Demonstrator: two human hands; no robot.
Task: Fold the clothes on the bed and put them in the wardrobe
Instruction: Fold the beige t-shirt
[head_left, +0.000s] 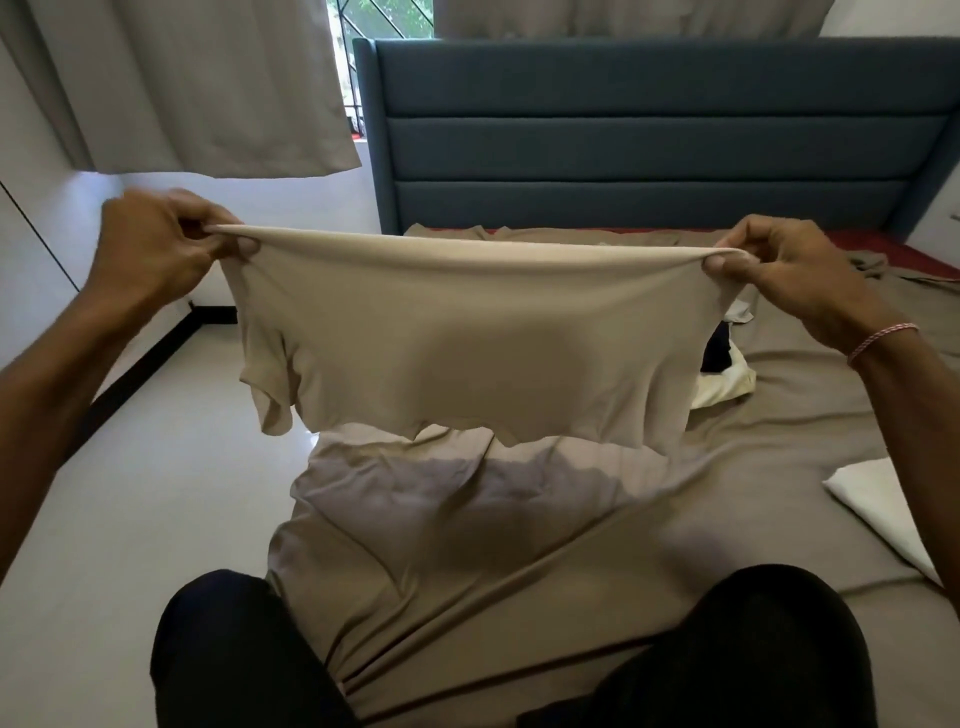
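Note:
A beige T-shirt hangs in the air above the bed, stretched wide between my hands with its sleeves and neck pointing down. My left hand pinches its upper left corner. My right hand pinches its upper right corner. Below it lies the bed under a taupe sheet. Behind the shirt, partly hidden, a cream garment and a dark garment lie in a small heap. The wardrobe is not in view.
A folded white cloth lies at the bed's right side. The blue padded headboard stands at the far end. Light floor runs along the left; grey curtains hang above it. My knees in black trousers rest on the bed's near edge.

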